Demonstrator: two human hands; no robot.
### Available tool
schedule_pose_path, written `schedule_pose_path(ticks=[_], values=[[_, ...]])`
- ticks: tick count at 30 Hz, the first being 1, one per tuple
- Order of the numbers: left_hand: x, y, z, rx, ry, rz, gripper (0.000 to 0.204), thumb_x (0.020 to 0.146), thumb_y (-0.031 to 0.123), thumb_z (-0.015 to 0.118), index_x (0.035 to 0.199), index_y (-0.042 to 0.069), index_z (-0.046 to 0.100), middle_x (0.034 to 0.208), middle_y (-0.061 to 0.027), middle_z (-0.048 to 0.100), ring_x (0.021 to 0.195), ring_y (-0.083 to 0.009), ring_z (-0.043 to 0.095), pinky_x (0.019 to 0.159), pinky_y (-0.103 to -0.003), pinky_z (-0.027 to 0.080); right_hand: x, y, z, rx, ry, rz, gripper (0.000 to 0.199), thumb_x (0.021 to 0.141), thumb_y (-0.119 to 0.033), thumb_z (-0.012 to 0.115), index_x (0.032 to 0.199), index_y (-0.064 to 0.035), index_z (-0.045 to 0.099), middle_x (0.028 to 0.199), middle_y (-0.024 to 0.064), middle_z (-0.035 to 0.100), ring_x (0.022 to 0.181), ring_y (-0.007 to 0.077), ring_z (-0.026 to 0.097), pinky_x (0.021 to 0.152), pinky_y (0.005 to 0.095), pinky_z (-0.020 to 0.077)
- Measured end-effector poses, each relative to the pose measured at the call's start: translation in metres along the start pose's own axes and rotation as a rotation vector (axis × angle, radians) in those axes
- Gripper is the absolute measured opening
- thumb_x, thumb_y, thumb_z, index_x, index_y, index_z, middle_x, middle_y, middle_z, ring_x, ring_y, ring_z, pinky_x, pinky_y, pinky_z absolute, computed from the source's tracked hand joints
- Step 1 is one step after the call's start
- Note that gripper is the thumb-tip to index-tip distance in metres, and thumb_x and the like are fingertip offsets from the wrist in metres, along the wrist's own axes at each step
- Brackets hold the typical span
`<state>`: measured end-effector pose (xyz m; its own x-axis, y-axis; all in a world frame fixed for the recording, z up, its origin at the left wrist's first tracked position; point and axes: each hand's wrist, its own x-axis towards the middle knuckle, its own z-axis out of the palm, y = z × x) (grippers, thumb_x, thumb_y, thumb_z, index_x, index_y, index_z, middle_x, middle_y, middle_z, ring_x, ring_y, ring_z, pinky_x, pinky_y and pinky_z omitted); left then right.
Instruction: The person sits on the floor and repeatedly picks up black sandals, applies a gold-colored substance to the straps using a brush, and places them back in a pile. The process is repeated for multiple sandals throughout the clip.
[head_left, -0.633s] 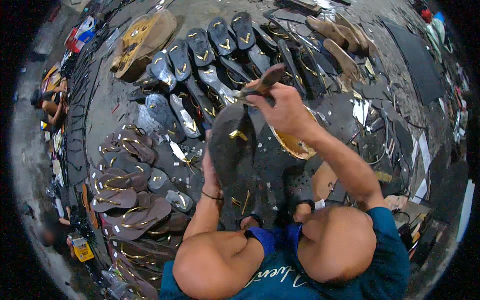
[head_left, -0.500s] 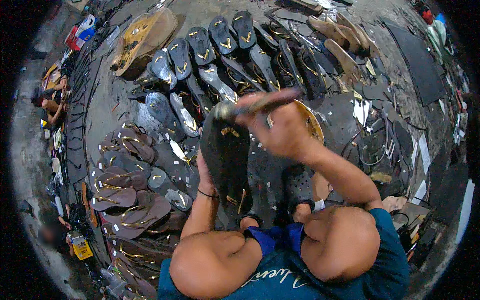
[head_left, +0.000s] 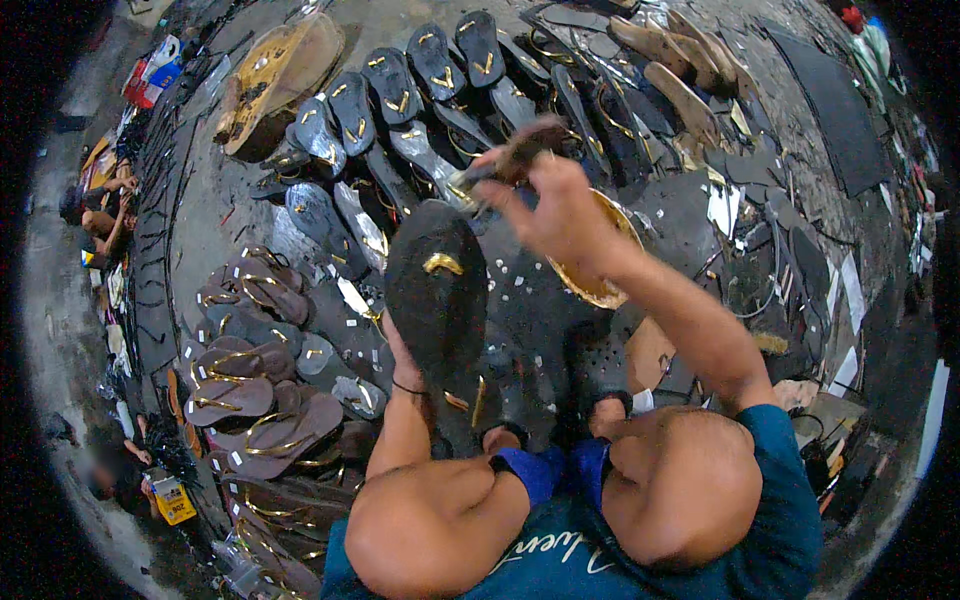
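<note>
A black flip-flop sole (head_left: pixel 436 310) is held up in front of me, tilted, with gold strap material showing near its far end and by its near end. My left hand (head_left: pixel 401 355) grips it from below and the left side; its fingers are mostly hidden behind the sole. Above and to the right, my right hand (head_left: pixel 560 215) is closed round a dark brown elongated tool (head_left: pixel 530 148) with a paler tip, blurred by motion. That tip is apart from the sole. Under my right forearm a round container (head_left: pixel 603 290) with a yellow-stained inside is partly covered.
Rows of black flip-flops with gold straps (head_left: pixel 398 88) lie ahead. Brown flip-flops (head_left: pixel 270 430) pile up at left. Brown foot-shaped forms (head_left: pixel 685 98) sit far right, near a dark sheet (head_left: pixel 828 120). Another person's hands (head_left: pixel 125 195) show at far left.
My right hand has lifted the tool up and away from the sole's far end. The gold piece on the sole now shows fully. The sole has shifted slightly left.
</note>
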<state>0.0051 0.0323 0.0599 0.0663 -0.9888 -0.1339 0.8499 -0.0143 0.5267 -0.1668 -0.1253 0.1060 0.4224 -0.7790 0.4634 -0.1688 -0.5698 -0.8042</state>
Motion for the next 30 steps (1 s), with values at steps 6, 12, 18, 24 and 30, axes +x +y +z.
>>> schedule_pose_path(ticks=[6, 12, 18, 24, 30], values=[[0.015, 0.013, -0.028, 0.161, 0.411, 0.067, 0.055, 0.099, 0.041, 0.032, 0.136, 0.002, 0.046, 0.131, -0.0151, 0.054, 0.111, -0.0316, 0.059, 0.095, -0.046, 0.049, -0.079, -0.033, 0.019, 0.318, -0.285, 0.087, 0.020, 0.081, -0.011, 0.071, 0.100, -0.0093, 0.069, 0.103, 0.0094, 0.069, 0.095, 0.0271, 0.066, 0.084, 0.0383, 0.0503], [-0.053, 0.016, -0.063, -0.110, 0.457, -0.116, 0.052, 0.099, 0.040, 0.033, 0.129, 0.002, 0.052, 0.121, -0.0146, 0.060, 0.107, -0.0293, 0.061, 0.093, -0.045, 0.050, -0.084, -0.016, -0.022, 0.107, -0.103, 0.270, 0.019, 0.084, -0.011, 0.070, 0.102, -0.0050, 0.068, 0.084, 0.0059, 0.069, 0.077, 0.0194, 0.065, 0.071, 0.0340, 0.0516], [-0.120, -0.007, -0.073, -0.088, 0.600, -0.299, 0.052, 0.099, 0.040, 0.034, 0.127, 0.001, 0.053, 0.118, -0.0145, 0.062, 0.104, -0.0288, 0.062, 0.091, -0.044, 0.052, -0.122, 0.056, -0.063, -0.450, 0.042, 0.417, 0.025, 0.087, -0.024, 0.066, 0.102, -0.0050, 0.067, 0.097, 0.0185, 0.068, 0.084, 0.0355, 0.066, 0.072, 0.0424, 0.0527], [-0.107, -0.014, -0.084, -0.099, 0.565, -0.354, 0.052, 0.099, 0.041, 0.034, 0.126, 0.001, 0.054, 0.115, -0.0145, 0.063, 0.101, -0.0283, 0.064, 0.088, -0.043, 0.053, -0.175, 0.015, -0.124, -0.892, -0.376, 0.466, 0.030, 0.083, -0.024, 0.071, 0.100, 0.0009, 0.065, 0.085, 0.0175, 0.067, 0.074, 0.0276, 0.065, 0.066, 0.0390, 0.0503], [-0.054, -0.009, -0.074, -0.176, 0.359, -0.367, 0.051, 0.099, 0.041, 0.035, 0.124, 0.001, 0.056, 0.112, -0.0144, 0.065, 0.098, -0.0278, 0.065, 0.086, -0.042, 0.054, -0.122, -0.011, -0.130, 0.220, -0.221, 1.011, 0.030, 0.089, -0.021, 0.068, 0.105, 0.0034, 0.062, 0.092, 0.0092, 0.067, 0.082, 0.0158, 0.064, 0.069, 0.0321, 0.0498]])
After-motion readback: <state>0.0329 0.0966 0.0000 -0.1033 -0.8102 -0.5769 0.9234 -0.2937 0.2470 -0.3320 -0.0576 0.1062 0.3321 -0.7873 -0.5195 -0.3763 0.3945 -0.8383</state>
